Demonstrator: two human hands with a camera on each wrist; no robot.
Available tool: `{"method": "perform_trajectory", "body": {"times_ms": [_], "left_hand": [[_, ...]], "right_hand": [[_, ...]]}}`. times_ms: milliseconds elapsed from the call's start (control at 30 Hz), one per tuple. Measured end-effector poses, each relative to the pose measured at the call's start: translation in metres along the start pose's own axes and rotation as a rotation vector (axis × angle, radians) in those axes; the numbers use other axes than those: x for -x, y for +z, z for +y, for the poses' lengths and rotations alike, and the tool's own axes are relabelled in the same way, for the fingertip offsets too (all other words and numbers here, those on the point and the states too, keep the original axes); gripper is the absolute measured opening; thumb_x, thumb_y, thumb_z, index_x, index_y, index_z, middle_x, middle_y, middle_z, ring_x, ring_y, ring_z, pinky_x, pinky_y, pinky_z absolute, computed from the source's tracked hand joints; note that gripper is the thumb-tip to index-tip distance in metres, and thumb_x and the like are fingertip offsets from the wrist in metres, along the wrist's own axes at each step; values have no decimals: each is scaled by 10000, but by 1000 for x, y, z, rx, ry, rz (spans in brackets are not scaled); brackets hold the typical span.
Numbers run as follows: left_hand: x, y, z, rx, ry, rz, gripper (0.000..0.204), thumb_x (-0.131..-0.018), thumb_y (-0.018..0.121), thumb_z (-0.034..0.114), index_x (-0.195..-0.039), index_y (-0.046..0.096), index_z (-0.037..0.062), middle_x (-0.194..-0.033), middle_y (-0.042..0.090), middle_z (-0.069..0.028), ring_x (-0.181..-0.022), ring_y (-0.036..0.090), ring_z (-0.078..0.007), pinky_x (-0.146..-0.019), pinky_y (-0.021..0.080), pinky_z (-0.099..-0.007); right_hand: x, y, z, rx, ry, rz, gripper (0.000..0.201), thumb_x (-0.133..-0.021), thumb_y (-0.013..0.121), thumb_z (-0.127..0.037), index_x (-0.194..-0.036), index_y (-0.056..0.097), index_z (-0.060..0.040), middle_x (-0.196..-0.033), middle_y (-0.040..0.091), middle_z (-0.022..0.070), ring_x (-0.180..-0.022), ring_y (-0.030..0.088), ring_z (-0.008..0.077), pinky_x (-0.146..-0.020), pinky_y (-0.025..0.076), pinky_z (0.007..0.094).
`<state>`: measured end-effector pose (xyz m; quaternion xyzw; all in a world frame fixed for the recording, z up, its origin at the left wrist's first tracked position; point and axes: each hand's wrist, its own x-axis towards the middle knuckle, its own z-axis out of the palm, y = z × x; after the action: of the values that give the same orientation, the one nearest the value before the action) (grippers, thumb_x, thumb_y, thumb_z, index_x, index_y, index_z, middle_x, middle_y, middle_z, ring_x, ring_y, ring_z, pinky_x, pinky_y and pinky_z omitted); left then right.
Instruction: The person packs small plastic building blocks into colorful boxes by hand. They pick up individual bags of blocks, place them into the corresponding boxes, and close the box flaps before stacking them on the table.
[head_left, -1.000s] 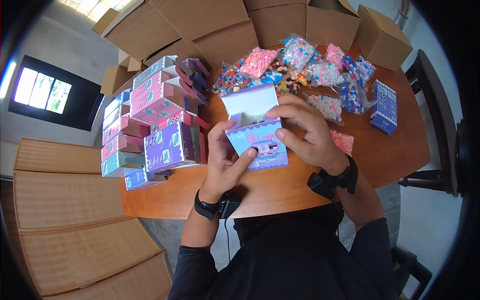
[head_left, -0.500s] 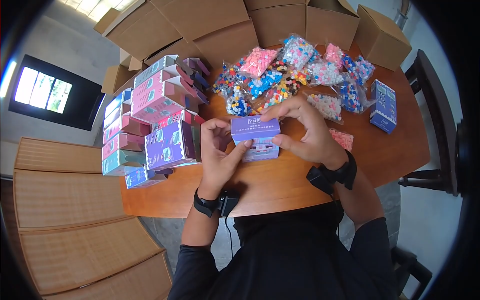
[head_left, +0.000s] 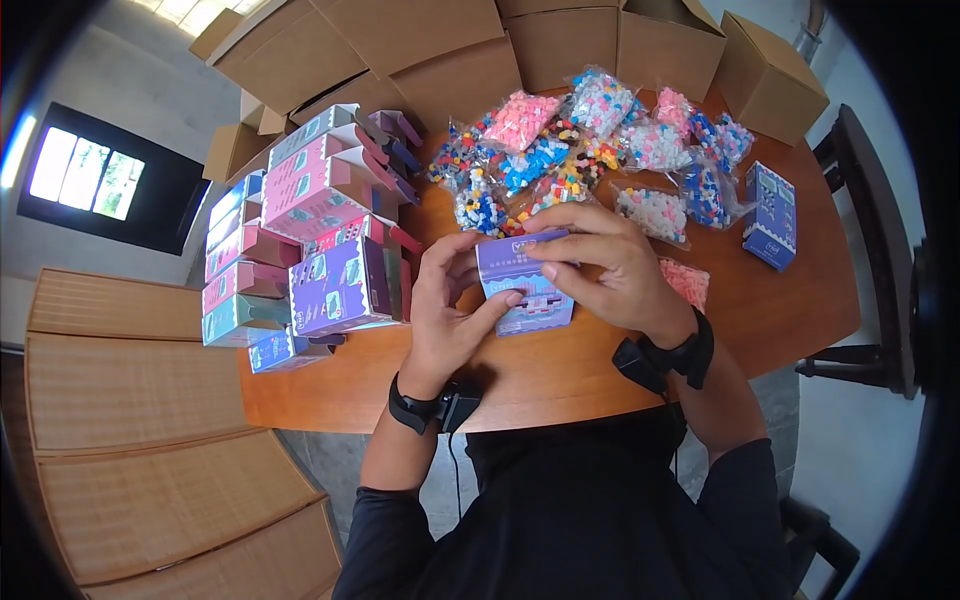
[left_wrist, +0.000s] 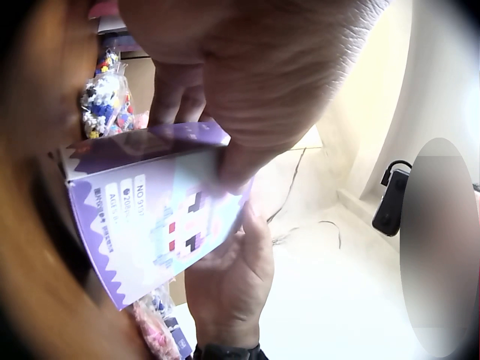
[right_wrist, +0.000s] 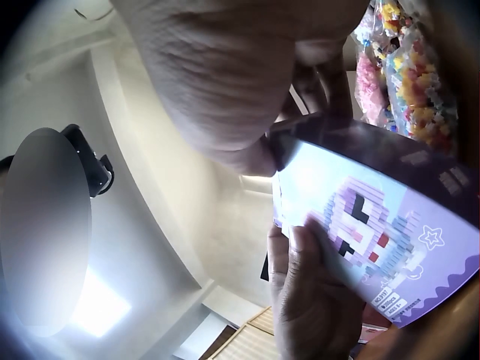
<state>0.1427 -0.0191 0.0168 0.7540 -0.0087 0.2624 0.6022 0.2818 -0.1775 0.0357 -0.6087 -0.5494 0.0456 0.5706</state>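
A small purple and light-blue carton (head_left: 540,318) with a pixel-style animal printed on its front stands in both hands over the table, its top flap folded down. My left hand (head_left: 445,320) grips it on the left, thumb (head_left: 497,308) across the front and fingers round the side. At the upper right, my right hand (head_left: 622,268) holds the carton between its thumb and fingers, which reach over the top edge. From the right wrist view, the carton's printed face (right_wrist: 360,225) shows with both thumbs at its edge.
Bags of colourful small blocks (head_left: 600,105) lie behind the hands. Pink, purple and teal boxes (head_left: 335,290) are stacked on the left, several with flaps out. Another purple box (head_left: 770,215) lies at the right. Brown cardboard boxes (head_left: 450,80) line the table's back.
A second ago the carton's lid stood up, with its white inner side showing. The lid came down over the top, then the carton turned slightly and the right fingers moved across its top.
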Motion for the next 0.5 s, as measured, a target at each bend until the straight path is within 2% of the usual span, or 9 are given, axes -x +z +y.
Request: {"method": "perform_trajectory", "body": {"times_ms": [133,233,333,433,500], "left_hand": [[1,-2,0,17,-38,-20,635,-743,731,-46,-1262,372,27,-1203,485,-142,-1147,510,-224,-976,435,-352],[-1,-2,-4,0,42,23,532,-754,723,-43,-1203,446,19,-1199,486,-157,-1130,513,-229,-965,433,-346],[-3,-11,-7,-244,218,-11,421,-763,713,-44,-1129,512,9,-1192,486,-167,-1106,516,-237,-951,432,-348],[-4,-13,-8,-238,287,-42,351,-771,704,-36,-1081,544,4,-1191,480,-169,-1095,512,-244,-938,434,-352],[-5,-11,-6,-219,272,-41,351,-780,698,-29,-1092,541,5,-1197,478,-163,-1104,507,-240,-940,433,-350]], "right_hand": [[-1,1,0,65,-65,-26,196,-785,661,-45,-977,702,-42,-1056,627,123,-879,641,240,-732,530,310],[-2,2,0,117,-79,-40,224,-785,664,-45,-1004,701,-66,-1085,613,125,-880,640,239,-725,529,310],[-2,1,-3,125,-56,-58,263,-779,666,-27,-1032,698,-90,-1126,593,126,-899,633,241,-738,526,315],[-2,-3,-3,121,-85,-68,292,-771,666,-6,-1046,694,-99,-1148,580,125,-930,624,239,-758,524,317],[-2,-2,0,109,-123,-41,296,-766,665,6,-1044,693,-90,-1146,579,123,-962,614,237,-771,521,315]]}}
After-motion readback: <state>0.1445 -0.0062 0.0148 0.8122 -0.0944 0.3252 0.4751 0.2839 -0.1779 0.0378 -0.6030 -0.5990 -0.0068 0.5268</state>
